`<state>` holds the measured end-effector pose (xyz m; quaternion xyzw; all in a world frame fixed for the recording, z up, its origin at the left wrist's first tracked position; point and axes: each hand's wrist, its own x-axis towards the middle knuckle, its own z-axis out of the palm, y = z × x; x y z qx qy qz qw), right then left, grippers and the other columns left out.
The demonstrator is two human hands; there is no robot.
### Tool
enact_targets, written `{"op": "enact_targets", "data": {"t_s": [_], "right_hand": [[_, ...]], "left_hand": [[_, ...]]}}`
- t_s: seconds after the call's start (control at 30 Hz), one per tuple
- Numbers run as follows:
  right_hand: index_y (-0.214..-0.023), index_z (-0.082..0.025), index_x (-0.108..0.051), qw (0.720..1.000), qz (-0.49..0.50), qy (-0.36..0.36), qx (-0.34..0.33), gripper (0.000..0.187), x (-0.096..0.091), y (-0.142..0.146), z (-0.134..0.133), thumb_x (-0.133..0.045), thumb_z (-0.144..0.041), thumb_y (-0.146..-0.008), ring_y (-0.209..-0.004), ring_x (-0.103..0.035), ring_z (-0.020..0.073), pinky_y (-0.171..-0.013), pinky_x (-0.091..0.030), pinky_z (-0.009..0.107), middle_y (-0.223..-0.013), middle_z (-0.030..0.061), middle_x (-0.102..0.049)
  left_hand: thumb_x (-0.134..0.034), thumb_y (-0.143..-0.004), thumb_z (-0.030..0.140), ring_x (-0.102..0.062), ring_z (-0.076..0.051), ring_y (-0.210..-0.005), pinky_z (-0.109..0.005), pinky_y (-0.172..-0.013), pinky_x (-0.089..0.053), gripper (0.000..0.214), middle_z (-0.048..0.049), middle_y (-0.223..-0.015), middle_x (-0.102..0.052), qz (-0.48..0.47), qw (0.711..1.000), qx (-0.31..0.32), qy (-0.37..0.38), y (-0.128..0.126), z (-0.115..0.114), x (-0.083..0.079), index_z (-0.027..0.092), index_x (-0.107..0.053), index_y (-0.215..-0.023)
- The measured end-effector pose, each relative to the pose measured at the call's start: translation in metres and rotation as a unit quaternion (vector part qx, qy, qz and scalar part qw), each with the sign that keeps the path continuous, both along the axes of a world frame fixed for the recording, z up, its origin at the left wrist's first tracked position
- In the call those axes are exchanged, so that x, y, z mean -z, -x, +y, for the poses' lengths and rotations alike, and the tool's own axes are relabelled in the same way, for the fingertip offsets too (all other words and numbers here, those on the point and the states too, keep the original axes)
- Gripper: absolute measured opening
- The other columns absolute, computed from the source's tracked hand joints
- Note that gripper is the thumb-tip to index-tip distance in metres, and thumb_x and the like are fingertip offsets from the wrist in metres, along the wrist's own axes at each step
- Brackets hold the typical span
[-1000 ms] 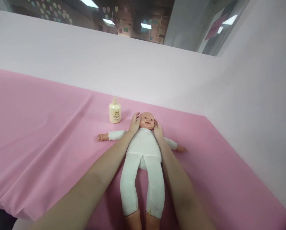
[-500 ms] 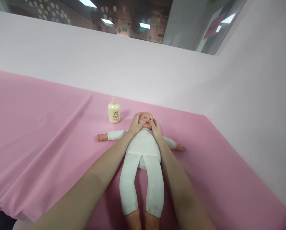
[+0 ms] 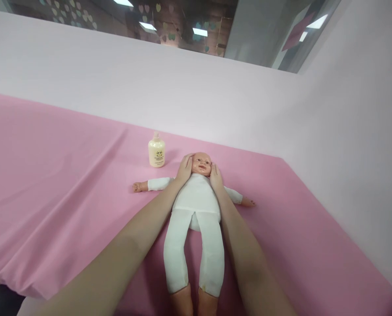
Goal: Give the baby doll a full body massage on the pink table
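A baby doll (image 3: pixel 196 206) in a white suit lies on its back on the pink sheet (image 3: pixel 67 184), arms spread, feet toward me. My left hand (image 3: pixel 184 169) rests against the left side of the doll's head (image 3: pixel 201 163), fingers stretched flat along the cheek. My right hand (image 3: pixel 215 177) lies against the other side of the head, fingers likewise flat. Neither hand holds anything. The doll's face shows between the two hands.
A small cream lotion bottle (image 3: pixel 157 151) stands upright on the sheet just left of the doll's head. A pale wall (image 3: pixel 183 96) runs behind and along the right. The sheet's near left edge (image 3: pixel 15 285) drops off.
Half a second ago my fingers covered the middle of the doll's face. Both hands have slid outward to the cheeks, uncovering it. The doll and bottle have not moved.
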<state>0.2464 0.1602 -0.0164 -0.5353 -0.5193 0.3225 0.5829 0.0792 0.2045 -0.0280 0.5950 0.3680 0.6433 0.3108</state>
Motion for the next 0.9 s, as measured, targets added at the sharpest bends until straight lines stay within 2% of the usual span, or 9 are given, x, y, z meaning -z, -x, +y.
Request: {"op": "enact_targets", "data": {"t_s": [0.1,0.2,0.27,0.4,0.5,0.57,0.7,0.77,0.9], "right_hand": [[-0.13,-0.022,-0.072,1.0,0.025,0.008,-0.01,0.047,0.004,-0.001,0.006,-0.055,-0.051,-0.099,-0.134,-0.071,0.0277,-0.119,-0.056,0.048,-0.143,0.0128,-0.077],[-0.134,-0.019,-0.071,0.999,0.037,0.004,-0.027,0.052,0.006,-0.001,0.009,-0.066,-0.041,-0.087,-0.127,-0.074,0.0299,-0.115,-0.058,0.049,-0.141,0.0149,-0.078],[-0.134,-0.019,-0.071,1.0,0.023,0.006,-0.019,0.054,0.005,-0.002,0.008,-0.067,-0.04,-0.085,-0.125,-0.075,0.031,-0.114,-0.059,0.049,-0.138,0.0154,-0.079],[-0.128,-0.021,-0.073,0.999,-0.04,-0.002,0.005,0.045,-0.001,-0.004,0.001,-0.055,-0.048,-0.098,-0.128,-0.073,0.0295,-0.119,-0.054,0.047,-0.136,0.0137,-0.08],[-0.121,-0.023,-0.075,0.996,-0.084,-0.011,0.011,0.049,-0.006,-0.004,-0.005,-0.041,-0.057,-0.108,-0.129,-0.072,0.0286,-0.123,-0.051,0.046,-0.134,0.0128,-0.081],[-0.122,-0.023,-0.075,0.995,-0.097,-0.02,-0.002,0.053,-0.007,-0.004,-0.007,-0.044,-0.063,-0.107,-0.132,-0.072,0.029,-0.124,-0.05,0.045,-0.136,0.0134,-0.08],[-0.134,-0.021,-0.071,0.993,-0.109,-0.019,-0.027,0.061,-0.007,-0.002,-0.008,-0.065,-0.07,-0.097,-0.14,-0.069,0.0323,-0.124,-0.05,0.046,-0.147,0.0156,-0.076],[-0.139,-0.02,-0.069,0.993,-0.115,-0.021,-0.034,0.067,-0.006,-0.002,-0.007,-0.065,-0.072,-0.097,-0.143,-0.068,0.0333,-0.125,-0.049,0.047,-0.151,0.0169,-0.074],[-0.137,-0.019,-0.072,0.993,-0.11,-0.039,-0.033,0.072,-0.005,-0.002,-0.007,-0.047,-0.077,-0.103,-0.145,-0.066,0.0311,-0.129,-0.044,0.047,-0.149,0.0172,-0.074]], "left_hand": [[-0.046,-0.109,0.028,-0.07,-0.026,-0.132,-0.047,-0.126,-0.05,0.031,-0.0125,-0.133,-0.077,-0.026,0.999,-0.014,0.045,0.0,0.004,0.003,0.02,-0.072,-0.122],[-0.049,-0.101,0.019,-0.074,-0.027,-0.119,-0.05,-0.117,-0.057,0.03,-0.012,-0.128,-0.078,-0.038,0.996,-0.015,0.076,0.003,0.006,0.005,0.019,-0.074,-0.118],[-0.05,-0.098,0.017,-0.075,-0.028,-0.114,-0.051,-0.115,-0.058,0.03,-0.0113,-0.125,-0.079,-0.029,0.996,-0.022,0.081,0.005,0.006,0.005,0.02,-0.075,-0.116],[-0.052,-0.106,0.025,-0.07,-0.029,-0.126,-0.05,-0.122,-0.051,0.024,-0.0127,-0.125,-0.077,0.007,0.998,-0.04,0.042,0.006,0.0,0.0,0.021,-0.073,-0.116],[-0.063,-0.106,0.036,-0.066,-0.028,-0.135,-0.047,-0.126,-0.048,0.026,-0.0136,-0.136,-0.073,0.019,1.0,-0.016,0.013,0.003,-0.005,-0.002,0.022,-0.069,-0.128],[-0.075,-0.099,0.042,-0.063,-0.03,-0.142,-0.048,-0.129,-0.046,0.043,-0.0147,-0.144,-0.069,0.034,0.999,0.006,-0.001,0.002,-0.006,-0.003,0.022,-0.066,-0.136],[-0.092,-0.084,0.048,-0.056,-0.036,-0.151,-0.052,-0.134,-0.04,0.078,-0.0181,-0.154,-0.062,0.063,0.997,0.037,-0.012,0.002,-0.004,-0.001,0.019,-0.059,-0.148],[-0.09,-0.086,0.05,-0.054,-0.037,-0.154,-0.052,-0.135,-0.038,0.08,-0.0195,-0.157,-0.06,0.066,0.997,0.044,-0.007,0.003,-0.003,0.0,0.018,-0.057,-0.15],[-0.075,-0.099,0.054,-0.052,-0.033,-0.157,-0.05,-0.137,-0.035,0.063,-0.0187,-0.16,-0.059,0.052,0.998,0.047,-0.004,0.003,-0.003,0.001,0.02,-0.059,-0.15]]}}
